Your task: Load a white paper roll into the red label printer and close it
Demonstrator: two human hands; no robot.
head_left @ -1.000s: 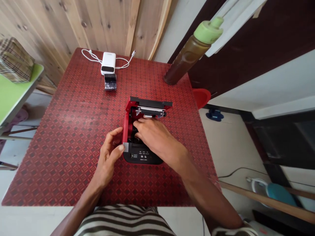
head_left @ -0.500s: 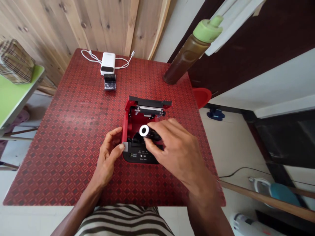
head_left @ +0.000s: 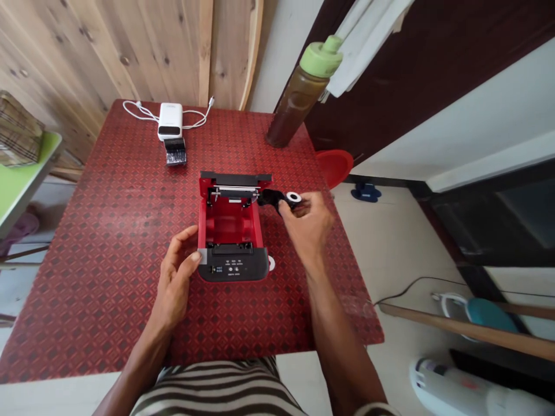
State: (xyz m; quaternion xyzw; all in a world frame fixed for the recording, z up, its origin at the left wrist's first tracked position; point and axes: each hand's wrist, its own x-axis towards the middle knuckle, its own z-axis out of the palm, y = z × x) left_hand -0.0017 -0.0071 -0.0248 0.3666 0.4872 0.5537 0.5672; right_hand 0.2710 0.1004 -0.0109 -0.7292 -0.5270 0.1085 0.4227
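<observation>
A small red and black printer (head_left: 234, 266) stands on the table with its lid (head_left: 236, 178) raised, and its red inner compartment shows bare. My left hand (head_left: 177, 274) steadies the printer at its left side, thumb on the grey front corner and fingers curled along the wall. To the right of the printer, my right hand (head_left: 306, 222) pinches a roll with a white-ringed core (head_left: 293, 197). A loose black strip (head_left: 272, 198) trails from the roll toward the raised lid. Part of a white disc (head_left: 272, 263) peeks out beside the printer's front right corner.
On the patterned red table (head_left: 130, 277) lie a white power bank (head_left: 170, 120) with a cable and a small black piece (head_left: 175, 152). A green-capped bottle (head_left: 299, 95) stands at the back right. A red stool (head_left: 333, 167) is beyond the right edge.
My right hand has lifted the roll out of the printer compartment and carried it to the right. My left hand stays on the printer. The view has shifted somewhat.
</observation>
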